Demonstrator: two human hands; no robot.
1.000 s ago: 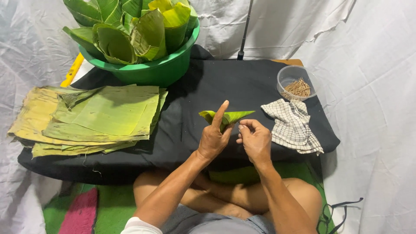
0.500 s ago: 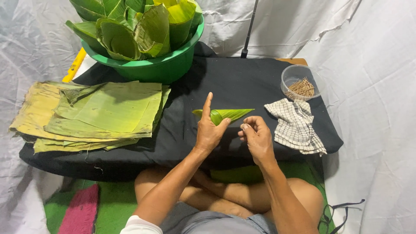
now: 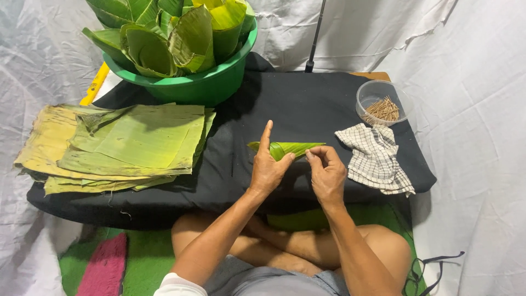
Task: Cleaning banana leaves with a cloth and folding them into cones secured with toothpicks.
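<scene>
A small folded banana-leaf cone lies sideways just above the black cloth, point to the right. My left hand grips its wide end between thumb and fingers, index finger sticking straight up. My right hand is beside it on the right, fingertips pinched together near the leaf's edge; whether a thin stick is in them I cannot tell.
A stack of flat banana leaves covers the left of the black-draped low table. A green basin of folded leaf cups stands at the back. A clear bowl of wooden picks and a checked cloth sit right.
Both hands have stayed on the leaf cone with small finger shifts. The right hand's fingers have closed nearer to the cone's edge.
</scene>
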